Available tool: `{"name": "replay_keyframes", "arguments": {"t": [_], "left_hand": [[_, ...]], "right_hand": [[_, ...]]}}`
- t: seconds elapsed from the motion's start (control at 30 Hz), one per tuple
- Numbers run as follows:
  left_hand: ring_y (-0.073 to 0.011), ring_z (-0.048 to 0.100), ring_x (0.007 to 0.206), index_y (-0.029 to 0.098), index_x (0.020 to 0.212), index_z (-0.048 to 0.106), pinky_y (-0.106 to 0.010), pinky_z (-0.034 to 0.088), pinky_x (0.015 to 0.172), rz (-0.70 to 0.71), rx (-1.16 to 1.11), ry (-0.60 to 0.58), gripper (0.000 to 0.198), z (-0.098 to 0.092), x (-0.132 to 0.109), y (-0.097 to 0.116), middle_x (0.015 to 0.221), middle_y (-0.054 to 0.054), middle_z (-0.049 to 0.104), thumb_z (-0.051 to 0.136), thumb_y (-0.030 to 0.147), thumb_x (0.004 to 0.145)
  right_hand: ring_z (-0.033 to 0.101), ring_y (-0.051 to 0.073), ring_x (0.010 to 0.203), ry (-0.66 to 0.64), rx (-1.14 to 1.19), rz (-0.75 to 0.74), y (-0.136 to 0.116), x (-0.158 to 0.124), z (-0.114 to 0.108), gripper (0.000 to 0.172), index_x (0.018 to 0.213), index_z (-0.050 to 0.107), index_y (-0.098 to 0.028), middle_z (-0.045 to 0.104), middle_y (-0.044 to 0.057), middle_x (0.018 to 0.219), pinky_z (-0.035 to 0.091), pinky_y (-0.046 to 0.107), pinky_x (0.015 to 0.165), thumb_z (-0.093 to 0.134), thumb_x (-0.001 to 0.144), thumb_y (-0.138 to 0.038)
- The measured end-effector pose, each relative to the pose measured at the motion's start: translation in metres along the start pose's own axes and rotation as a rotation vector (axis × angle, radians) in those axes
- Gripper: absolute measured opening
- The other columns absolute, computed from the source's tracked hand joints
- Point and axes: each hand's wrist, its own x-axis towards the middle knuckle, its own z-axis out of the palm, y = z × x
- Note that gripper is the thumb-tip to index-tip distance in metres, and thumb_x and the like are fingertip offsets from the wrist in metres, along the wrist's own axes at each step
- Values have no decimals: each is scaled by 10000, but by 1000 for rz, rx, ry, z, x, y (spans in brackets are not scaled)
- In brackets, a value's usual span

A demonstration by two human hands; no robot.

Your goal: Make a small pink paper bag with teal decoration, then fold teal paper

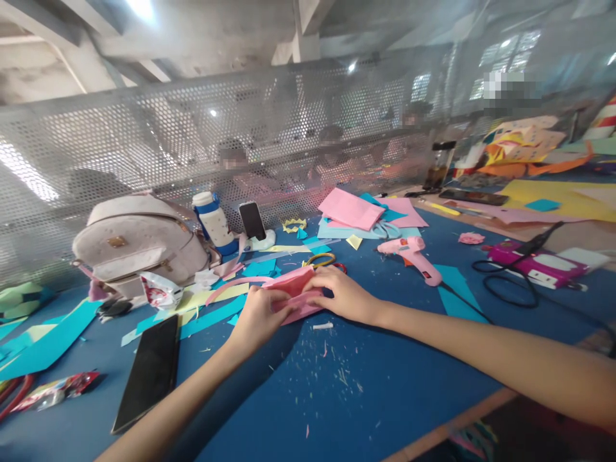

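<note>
Pink paper piece: the folded pink paper piece is between my two hands, near the middle of the table, its upper mouth gaping toward me. I seem to hold it from both ends so that neither side can spring away.
Left fingers: my left hand grips the left end, thumb laid across the near panel, index finger toward the upper edge; a pinch like that probably keeps the layers lined up.
Right fingers: my right hand grips the right end, fingertips over the upper edge and thumb below, likely steadying the fold. How hard I press, I cannot tell.
Pink strip: a curved pink strip runs out to the left of the piece; whether it is joined on is hidden by my hand.
Glue gun: the pink hot glue gun lies to my right, nozzle pointing left, within easy reach, I'd judge. Its cord trails toward the table's near edge.
Scissors: yellow scissor handles lie just beyond my right hand, perhaps parked there to leave the near side free.
Blue tabletop: paper scraps and shavings dot the blue tabletop in front of me, beside a small white stub.
Dark phone: a dark phone lies flat beside my left forearm, apart from the paper in my hands.
</note>
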Motion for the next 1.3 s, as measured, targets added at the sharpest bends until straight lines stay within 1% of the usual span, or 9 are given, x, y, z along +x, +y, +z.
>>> {"name": "replay_keyframes", "arguments": {"t": [0.2,0.43,0.53,0.7,0.9,1.03,1.13,1.23,1.3], "left_hand": [[-131,520,598,172,682,705,-259,367,657,25,-10,-39,250,-6,1,0,616,3,668,603,322,855],[-153,601,647,186,706,717,-264,401,679,55,-25,-91,240,-14,4,-4,690,-9,719,576,295,866],[-163,618,655,182,706,724,-261,402,664,45,-28,-103,202,-17,5,-6,693,-13,727,603,266,844],[-170,655,732,195,766,741,-255,430,697,48,-70,-135,135,-22,6,-8,798,-12,758,622,223,822],[-173,669,785,211,828,757,-264,450,729,54,-130,-199,101,-28,7,-12,859,-9,768,663,219,790],[-173,657,729,220,754,758,-266,452,692,70,-175,-217,47,-32,7,-15,772,9,757,717,238,740],[-186,673,794,237,808,765,-277,470,741,70,-242,-153,82,-35,8,-19,829,1,763,719,253,743],[-203,653,978,246,984,736,-302,464,853,42,-332,41,193,-35,12,-25,1022,-31,741,659,273,809],[-213,590,1123,250,1152,652,-309,455,893,4,-403,192,332,-30,14,-28,1196,-55,670,654,295,823]], "right_hand": [[570,221,995,1,-5,20,3,0,-3,121,946,722,-234,646,50,951,418,380,917,692,829,-223],[610,185,900,-29,58,10,5,3,-7,178,994,731,-232,678,43,946,453,332,858,655,845,-171],[621,185,914,-38,72,10,5,4,-8,183,992,735,-228,687,43,962,451,325,866,654,840,-163],[622,189,940,-60,95,8,5,5,-12,226,989,736,-227,708,28,957,436,325,887,661,813,-107],[638,177,941,-87,143,-1,4,5,-15,233,1011,737,-226,720,26,991,451,306,887,674,810,-126],[643,174,936,-116,181,-15,1,4,-16,236,996,741,-229,721,21,980,463,304,880,670,803,-112],[655,183,934,-65,245,17,1,3,-14,214,981,739,-223,727,25,994,475,321,890,683,790,-144],[669,198,905,41,337,98,7,3,-11,179,954,732,-200,736,39,979,505,338,860,698,778,-211],[677,204,832,107,364,137,12,5,-9,182,937,725,-180,738,52,916,535,348,791,695,781,-269]]}}
